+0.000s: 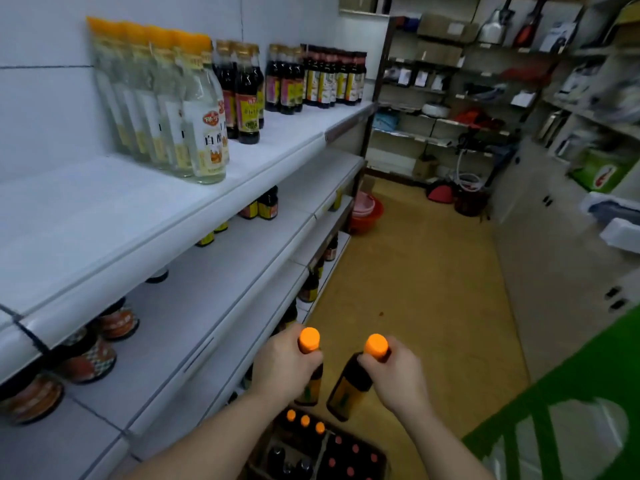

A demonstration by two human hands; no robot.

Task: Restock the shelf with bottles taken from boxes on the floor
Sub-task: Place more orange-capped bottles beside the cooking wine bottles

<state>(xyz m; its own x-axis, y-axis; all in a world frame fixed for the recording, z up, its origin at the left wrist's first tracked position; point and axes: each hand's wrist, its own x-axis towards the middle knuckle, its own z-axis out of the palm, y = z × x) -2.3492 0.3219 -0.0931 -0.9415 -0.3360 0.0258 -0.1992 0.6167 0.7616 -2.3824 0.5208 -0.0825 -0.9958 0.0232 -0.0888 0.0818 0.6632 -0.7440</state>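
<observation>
Two dark bottles held by the neck, one in each hand, above an open box on the floor.

Left hand (285, 362) has its grip wrapped around the neck of the left bottle (310, 382), held near upright; right hand (394, 368) clasps the neck of the right bottle (349, 389), tilted with its base toward the left. Both bottles: dark, glossy, round-bodied, smooth orange caps, yellow labels; label print unreadable. Left bottle's body mostly hidden behind the hand. Below, the box (377, 455), cut off by the bottom edge, holds more dark bottles with orange and red caps. At left, the white shelf (166, 223), smooth, carries clear yellow-capped bottles (204, 133) and dark bottles (247, 98) on its top tier, far from the hands.
</observation>
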